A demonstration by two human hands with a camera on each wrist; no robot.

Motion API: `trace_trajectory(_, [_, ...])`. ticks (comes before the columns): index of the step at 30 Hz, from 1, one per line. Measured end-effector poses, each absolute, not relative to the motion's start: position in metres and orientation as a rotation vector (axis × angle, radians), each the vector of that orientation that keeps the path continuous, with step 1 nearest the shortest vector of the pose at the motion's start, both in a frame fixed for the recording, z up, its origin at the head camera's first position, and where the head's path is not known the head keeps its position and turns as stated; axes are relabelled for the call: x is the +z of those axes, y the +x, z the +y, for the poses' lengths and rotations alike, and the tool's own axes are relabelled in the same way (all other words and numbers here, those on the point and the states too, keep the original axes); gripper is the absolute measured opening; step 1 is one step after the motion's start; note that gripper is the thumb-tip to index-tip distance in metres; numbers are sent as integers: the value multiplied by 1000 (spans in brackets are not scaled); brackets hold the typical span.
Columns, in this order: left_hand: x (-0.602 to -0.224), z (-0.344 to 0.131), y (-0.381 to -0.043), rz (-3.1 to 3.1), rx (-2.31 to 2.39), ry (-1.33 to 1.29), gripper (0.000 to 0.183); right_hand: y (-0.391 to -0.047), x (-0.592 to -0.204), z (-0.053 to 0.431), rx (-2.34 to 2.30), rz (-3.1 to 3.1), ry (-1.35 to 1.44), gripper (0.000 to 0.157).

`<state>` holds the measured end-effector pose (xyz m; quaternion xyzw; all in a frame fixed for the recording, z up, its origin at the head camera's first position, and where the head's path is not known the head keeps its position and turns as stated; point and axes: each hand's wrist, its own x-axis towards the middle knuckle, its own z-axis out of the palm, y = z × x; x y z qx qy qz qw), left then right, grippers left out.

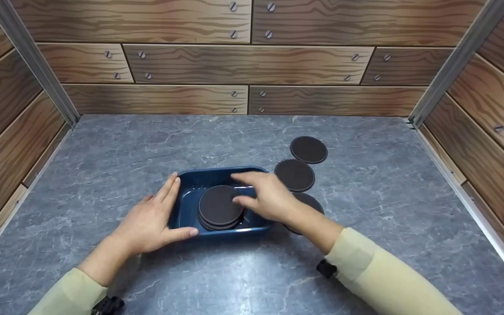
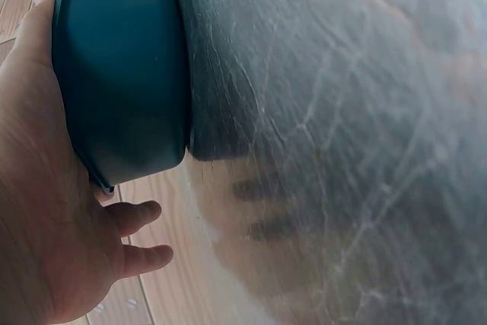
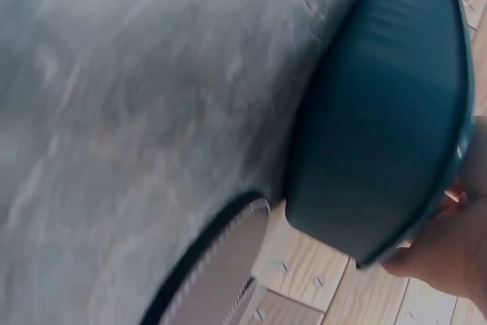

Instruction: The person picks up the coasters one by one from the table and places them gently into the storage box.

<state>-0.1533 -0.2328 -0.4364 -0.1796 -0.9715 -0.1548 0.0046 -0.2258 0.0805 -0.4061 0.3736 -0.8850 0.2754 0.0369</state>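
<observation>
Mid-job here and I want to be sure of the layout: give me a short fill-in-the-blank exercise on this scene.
1. Round dark brown coasters with stitched edges lie ____ (stacked or scattered) inside the blue rectangular tray.
2. More such coasters lie on the grey marbled tabletop past the tray's ____ end.
3. The left hand touches the tray's ____ end, while the right hand is over its opening.

Missing words: stacked; right; left.

A marbled tabletop (image 1: 147, 144) spreads beneath the fingers (image 1: 172, 191); beyond them, wood-plank walls (image 1: 217, 65) with slotted screws (image 1: 271, 7) meet metal corner posts (image 1: 458, 61).
</observation>
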Motion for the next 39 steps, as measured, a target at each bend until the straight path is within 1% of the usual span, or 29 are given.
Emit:
trace_trajectory(8, [-437,-233,-153,-3012,-468,-588,124,-248,-393,127,1010,-2560,956,50])
trace_trajectory(19, [-436,-233,-153,-3015,-469,-580,125,-303,-383,202,996,-2627,608,49])
trace_trajectory(24, [-436,-233,-154,-3012,-469,-581,124,-328,-380,227,1114,-2690,459,54])
trace_trajectory(28, [-436,-234,-153,-3013,-471,-586,124,-345,-386,241,1201,-2752,380,60])
trace_trajectory(34, [-437,-233,-154,-3019,-481,-585,124,-365,-403,256,1324,-2784,357,70])
trace_trajectory(39, [-437,-233,-154,-3016,-479,-587,124,-374,-417,262,1386,-2847,361,77])
